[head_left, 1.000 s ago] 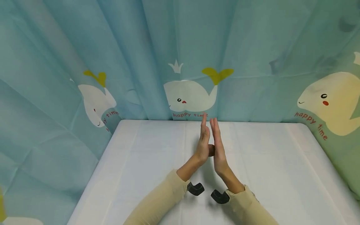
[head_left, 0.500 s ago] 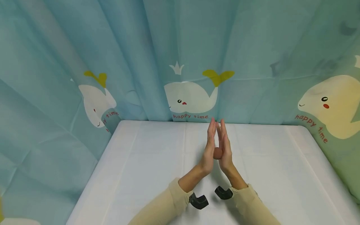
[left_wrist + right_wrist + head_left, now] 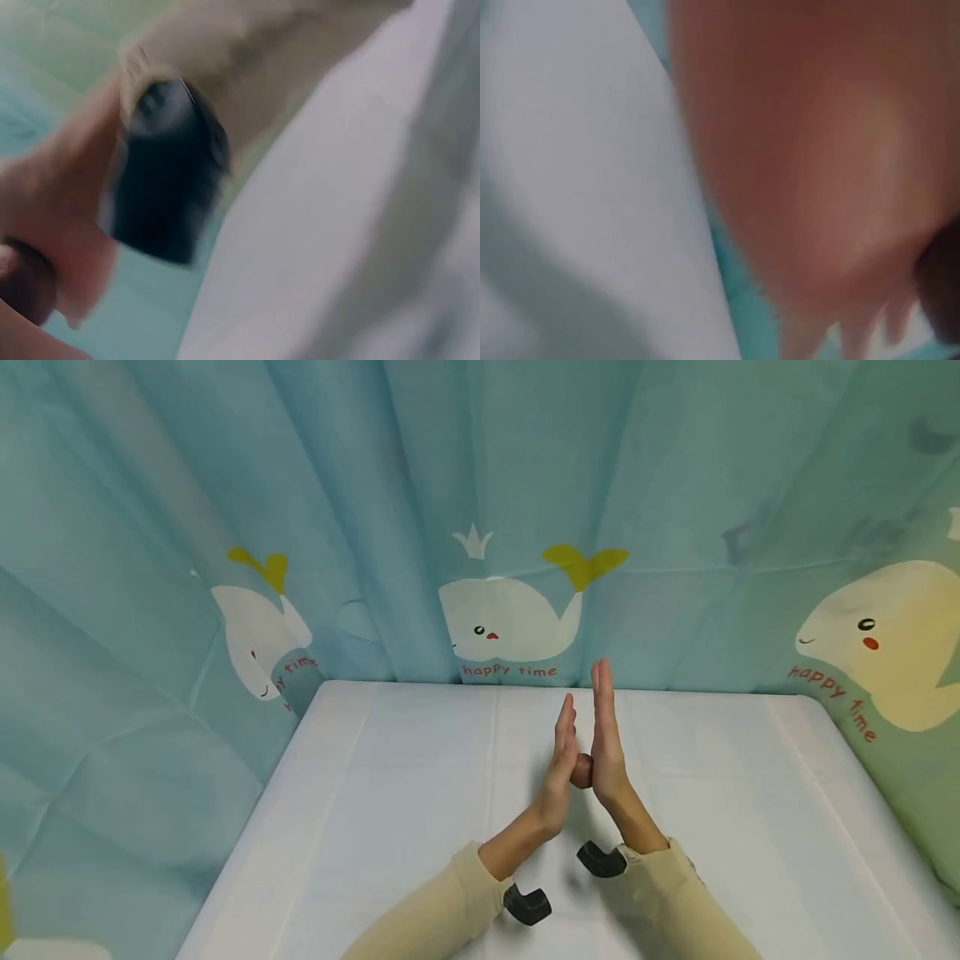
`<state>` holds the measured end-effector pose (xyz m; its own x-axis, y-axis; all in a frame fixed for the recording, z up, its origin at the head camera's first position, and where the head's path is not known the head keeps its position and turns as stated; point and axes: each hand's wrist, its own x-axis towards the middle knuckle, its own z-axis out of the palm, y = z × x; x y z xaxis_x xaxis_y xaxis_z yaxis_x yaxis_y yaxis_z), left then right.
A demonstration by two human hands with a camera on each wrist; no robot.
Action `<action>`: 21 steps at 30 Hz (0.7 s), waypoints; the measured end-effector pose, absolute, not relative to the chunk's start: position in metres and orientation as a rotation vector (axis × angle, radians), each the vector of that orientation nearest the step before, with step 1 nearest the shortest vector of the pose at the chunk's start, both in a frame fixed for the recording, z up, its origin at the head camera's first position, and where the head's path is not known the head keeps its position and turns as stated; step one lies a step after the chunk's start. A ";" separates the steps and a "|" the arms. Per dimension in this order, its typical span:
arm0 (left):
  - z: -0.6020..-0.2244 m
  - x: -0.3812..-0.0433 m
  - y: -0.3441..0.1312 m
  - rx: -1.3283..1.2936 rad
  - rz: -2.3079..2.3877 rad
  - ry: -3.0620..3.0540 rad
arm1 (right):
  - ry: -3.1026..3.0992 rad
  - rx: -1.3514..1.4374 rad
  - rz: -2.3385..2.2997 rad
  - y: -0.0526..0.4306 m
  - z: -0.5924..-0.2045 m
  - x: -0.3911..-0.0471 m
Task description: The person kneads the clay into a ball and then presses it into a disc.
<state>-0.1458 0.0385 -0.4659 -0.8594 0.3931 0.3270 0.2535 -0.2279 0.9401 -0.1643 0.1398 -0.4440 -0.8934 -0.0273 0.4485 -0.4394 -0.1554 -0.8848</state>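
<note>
A small brown ball (image 3: 582, 772) is held between two flat palms above the table; its material cannot be told. My left hand (image 3: 557, 781) presses it from the left, fingers straight and pointing up and away. From the other side my right hand (image 3: 609, 747) presses it, also with straight fingers, and reaches farther forward than the left. In the left wrist view the ball (image 3: 26, 289) shows dark at the lower left edge, beside the right hand (image 3: 67, 225). Blurred, the ball (image 3: 941, 292) appears at the right edge of the right wrist view, where a palm fills much of the picture.
A white table (image 3: 420, 760) lies below the hands. Behind it and at both sides hangs a blue-green curtain (image 3: 360, 510) printed with whales. Black wrist cameras sit under the left cuff (image 3: 527, 905) and the right cuff (image 3: 602, 860), close to each other.
Both hands have shifted right with the ball. Since half a second ago, the right hand has slid forward and the left back, the palms still against the ball.
</note>
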 end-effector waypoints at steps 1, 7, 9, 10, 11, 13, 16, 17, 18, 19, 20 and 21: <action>-0.465 -0.144 0.039 0.805 2.271 1.866 | -1.837 0.536 2.142 0.142 -0.447 -0.166; -0.444 -0.145 0.035 0.858 2.348 1.828 | -1.826 0.571 2.211 0.139 -0.468 -0.158; -0.440 -0.152 0.034 0.844 2.341 1.885 | -1.807 0.610 2.220 0.132 -0.470 -0.149; -0.440 -0.157 0.034 0.817 2.334 1.916 | -1.800 0.632 2.215 0.128 -0.470 -0.143; -0.442 -0.162 0.034 0.795 2.326 1.942 | -1.798 0.655 2.198 0.124 -0.468 -0.138; -0.448 -0.169 0.034 0.749 2.288 1.983 | -1.805 0.678 2.158 0.118 -0.461 -0.130; -0.456 -0.170 0.036 0.721 2.246 1.980 | -1.844 0.661 2.100 0.118 -0.449 -0.128; -0.457 -0.168 0.037 0.729 2.235 1.974 | -1.856 0.641 2.089 0.120 -0.445 -0.131; -0.457 -0.166 0.038 0.744 2.226 1.970 | -1.873 0.611 2.085 0.123 -0.443 -0.134; -0.456 -0.162 0.039 0.753 2.222 1.967 | -1.883 0.586 2.082 0.127 -0.442 -0.138; -0.454 -0.159 0.041 0.772 2.223 1.965 | -1.887 0.560 2.090 0.131 -0.443 -0.143; -0.452 -0.155 0.041 0.787 2.222 1.955 | -1.884 0.540 2.094 0.135 -0.445 -0.148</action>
<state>-0.1554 0.0414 -0.4516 -0.8650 0.3851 0.3217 0.2701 -0.1829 0.9453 -0.1477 0.1347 -0.4451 -0.8933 -0.0459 0.4471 -0.4398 -0.1162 -0.8905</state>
